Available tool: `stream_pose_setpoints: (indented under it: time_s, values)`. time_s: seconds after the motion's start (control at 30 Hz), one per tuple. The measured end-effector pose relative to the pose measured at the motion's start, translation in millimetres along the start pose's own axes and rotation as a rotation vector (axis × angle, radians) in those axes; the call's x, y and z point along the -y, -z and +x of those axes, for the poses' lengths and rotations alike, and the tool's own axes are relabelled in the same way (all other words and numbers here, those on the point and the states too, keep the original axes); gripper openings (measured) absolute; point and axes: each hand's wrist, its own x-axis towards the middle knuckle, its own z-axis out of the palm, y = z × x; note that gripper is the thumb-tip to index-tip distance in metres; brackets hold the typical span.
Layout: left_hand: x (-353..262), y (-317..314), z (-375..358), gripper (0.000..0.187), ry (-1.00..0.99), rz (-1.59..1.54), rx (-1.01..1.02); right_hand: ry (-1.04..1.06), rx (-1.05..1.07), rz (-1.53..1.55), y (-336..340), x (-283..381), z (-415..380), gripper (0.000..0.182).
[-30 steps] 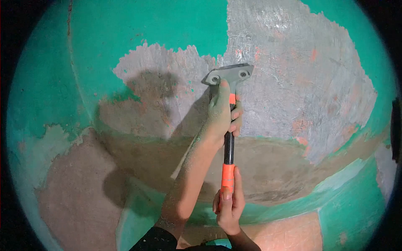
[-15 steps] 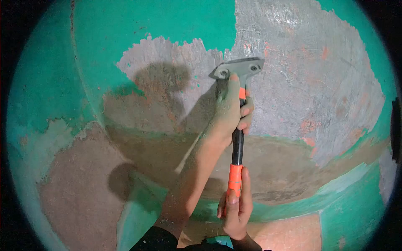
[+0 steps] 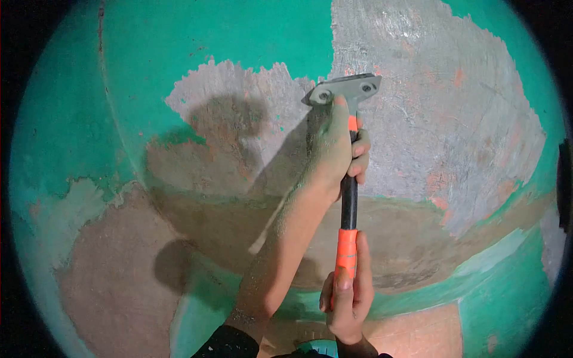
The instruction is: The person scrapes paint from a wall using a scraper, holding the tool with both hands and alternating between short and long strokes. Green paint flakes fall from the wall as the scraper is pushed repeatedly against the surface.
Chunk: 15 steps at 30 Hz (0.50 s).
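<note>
A long-handled scraper [image 3: 350,203] with a wide grey head stands nearly upright against the wall [image 3: 406,149]. Just under the head, my left hand [image 3: 334,146] is closed round the handle, its thumb stretched up onto the grey metal. My right hand [image 3: 348,298] grips the orange lower end of the same handle, with a finger laid along it. The blade's top edge lies at the border between green paint [image 3: 268,33] and bare grey plaster. Fine pale dust covers my left hand and forearm.
Patches of stripped brown and grey plaster [image 3: 113,268] spread over the wall at left. A vertical crack [image 3: 102,59] runs down the green paint. Below, a brown band [image 3: 394,250] crosses the wall above more green. A dark object [image 3: 563,185] sits at the right edge.
The scraper and both my hands have moved a little to the right and slightly up along the wall. Both hands keep their hold on the handle.
</note>
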Motion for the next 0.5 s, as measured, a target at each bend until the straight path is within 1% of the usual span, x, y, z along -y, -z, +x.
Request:
stream_pose_setpoints:
  time_s: [0.1, 0.2, 0.3, 0.5]
  values:
    - [2.7, -0.3, -4.7, 0.052, 0.015, 0.011, 0.002, 0.005, 0.001, -0.011, 1.4, -3.0, -2.0, 0.063]
    - [7.3, -0.9, -4.8, 0.051, 0.047, -0.046, 0.006, 0.02, -0.003, -0.031, -1.0, 2.5, -2.3, 0.062]
    - [-6.5, -2.2, 4.5, 0.051, -0.031, -0.021, 0.048, 0.052, 0.023, -0.039, -2.5, 2.7, 5.8, 0.06]
    - [3.9, -1.7, -5.3, 0.048, 0.049, -0.069, 0.043, 0.021, 0.03, -0.038, -0.8, 4.2, 0.6, 0.059]
